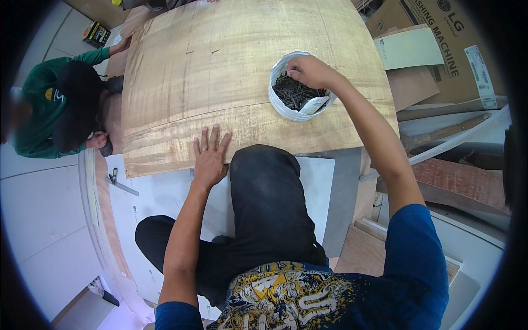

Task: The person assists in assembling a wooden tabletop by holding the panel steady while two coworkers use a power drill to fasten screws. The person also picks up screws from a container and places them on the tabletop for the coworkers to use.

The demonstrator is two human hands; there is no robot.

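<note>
A white bucket stands on a large plywood sheet, filled partway with dark nails or screws; they are too small to tell which. My right hand is over the bucket's rim, its fingers curled together above the dark pieces. Whatever those fingers hold, if anything, is hidden. My left hand lies flat on the sheet's near edge with its fingers spread, holding nothing. Two thin dark pieces, one of them a nail-like piece, lie on the far part of the sheet.
At the left, a person in a green top crouches beside the sheet, one hand at its edge. A clamp sits at the near left. On the right are a large cardboard box, a wooden-handled tool and wood offcuts.
</note>
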